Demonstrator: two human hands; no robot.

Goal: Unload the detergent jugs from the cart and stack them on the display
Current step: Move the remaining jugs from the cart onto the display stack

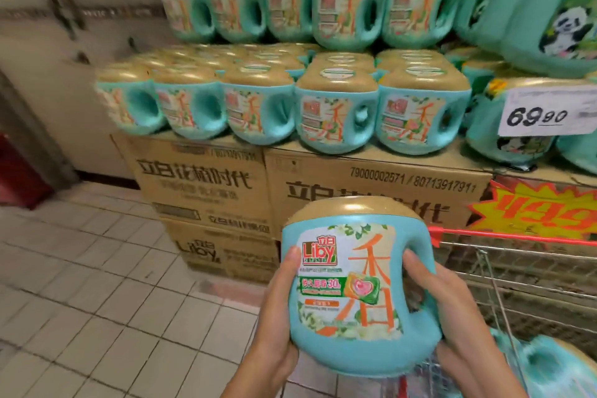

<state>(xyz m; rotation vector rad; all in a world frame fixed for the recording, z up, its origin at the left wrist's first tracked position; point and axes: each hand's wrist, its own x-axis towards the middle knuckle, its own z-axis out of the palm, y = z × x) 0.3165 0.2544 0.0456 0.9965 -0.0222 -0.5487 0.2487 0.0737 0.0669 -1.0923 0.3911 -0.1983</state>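
I hold one teal detergent jug [352,287] with a gold lid upright in front of me, label facing me. My left hand [277,310] grips its left side and my right hand [452,307] grips its right side at the handle hole. The display [336,116] ahead carries two tiers of the same jugs on stacked cardboard boxes [206,184]. The wire cart [517,275] with a red rim stands at the lower right, and another teal jug [546,365] lies inside it.
Larger teal packs with a panda picture [562,16] fill the right of the display, with a 69.90 price card [546,110] and a yellow-red promo sign [536,210]. White tiled floor [97,284] stretches to the left, bounded by a pale wall.
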